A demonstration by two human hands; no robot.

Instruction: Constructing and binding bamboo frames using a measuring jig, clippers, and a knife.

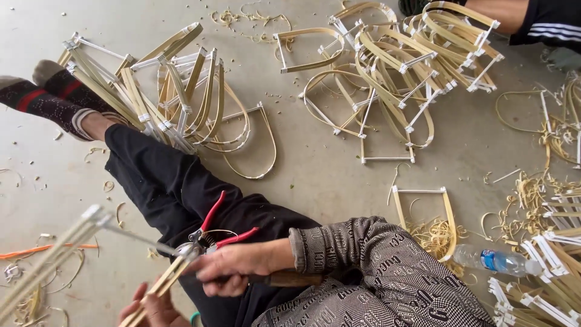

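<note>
My right hand is closed around a tool with a wooden handle, which sticks out toward my wrist over my lap. Red-handled shears lie on my black trouser leg, just above that hand. Their metal head is next to the end of a bamboo frame. My left hand, at the bottom edge, grips this bamboo strip frame, which runs blurred toward the lower left. The tool's working end is hidden behind my fingers.
Piles of bent bamboo frames with white joints lie at upper left and upper middle, with more at right. A clear water bottle lies near my knee. Another person's dark striped sleeve is at top right. Shavings cover the concrete floor.
</note>
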